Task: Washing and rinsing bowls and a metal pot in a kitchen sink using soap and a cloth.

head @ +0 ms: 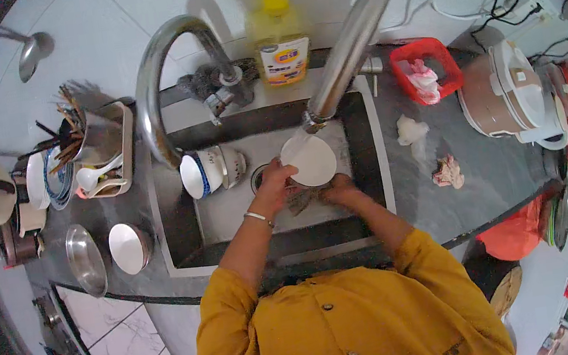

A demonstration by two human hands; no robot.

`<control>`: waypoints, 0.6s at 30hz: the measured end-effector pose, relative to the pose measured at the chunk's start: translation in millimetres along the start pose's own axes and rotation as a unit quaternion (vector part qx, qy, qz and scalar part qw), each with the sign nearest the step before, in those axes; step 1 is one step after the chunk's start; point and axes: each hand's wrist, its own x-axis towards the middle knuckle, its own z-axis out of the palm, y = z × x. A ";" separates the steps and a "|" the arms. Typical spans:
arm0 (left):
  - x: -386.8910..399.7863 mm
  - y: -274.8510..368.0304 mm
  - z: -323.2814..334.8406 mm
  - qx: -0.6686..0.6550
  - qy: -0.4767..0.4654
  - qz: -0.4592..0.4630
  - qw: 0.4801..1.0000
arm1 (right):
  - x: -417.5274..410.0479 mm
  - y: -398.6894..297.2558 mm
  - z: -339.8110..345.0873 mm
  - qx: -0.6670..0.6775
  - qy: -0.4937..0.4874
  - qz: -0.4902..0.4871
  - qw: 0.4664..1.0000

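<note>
Over the sink (pixel 380 164) my left hand (pixel 275 185) grips the left rim of a white bowl (pixel 313 160), thumb on its inside. The bowl is tilted under the mouth of a thick metal faucet (pixel 348 54), from which water seems to run. My right hand (pixel 341 189) is at the bowl's lower right, with a dark cloth or scouring pad (pixel 302 200) beneath the bowl; its fingers are partly hidden. Left of my hands, two patterned bowls (pixel 205 174) lie on their sides, nested or touching, at the sink's left side.
A curved faucet (pixel 145 99) arches at the sink's left. Behind stands a yellow dish soap bottle (pixel 282 41). On the left counter are a metal dish (pixel 79 260), stacked bowls (pixel 128 248) and a utensil holder (pixel 99 141); on the right, a red basket (pixel 401 79) and rice cooker (pixel 482 95).
</note>
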 end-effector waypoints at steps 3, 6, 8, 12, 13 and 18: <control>-1.5 5.5 5.6 0.136 0.068 0.005 0.988 | 16.5 11.9 11.0 0.102 0.037 -0.115 0.987; 18.8 -31.6 -52.4 0.314 0.165 0.197 0.914 | -2.1 -47.4 -3.8 -0.119 -0.087 -0.028 0.989; -16.3 -0.7 -9.2 0.429 0.212 0.222 0.850 | -2.3 -40.3 -7.1 -0.174 -0.099 -0.076 0.977; -72.4 27.2 -3.6 0.609 0.307 0.304 0.665 | -2.8 -66.0 21.0 -0.273 -0.040 -0.095 0.956; -79.9 29.1 -10.9 0.606 0.324 0.299 0.662 | -11.8 -81.2 22.3 -0.338 0.007 -0.164 0.927; -127.6 49.9 -29.4 0.610 0.288 0.425 0.604 | 25.9 -113.5 56.3 -0.402 0.042 -0.330 0.853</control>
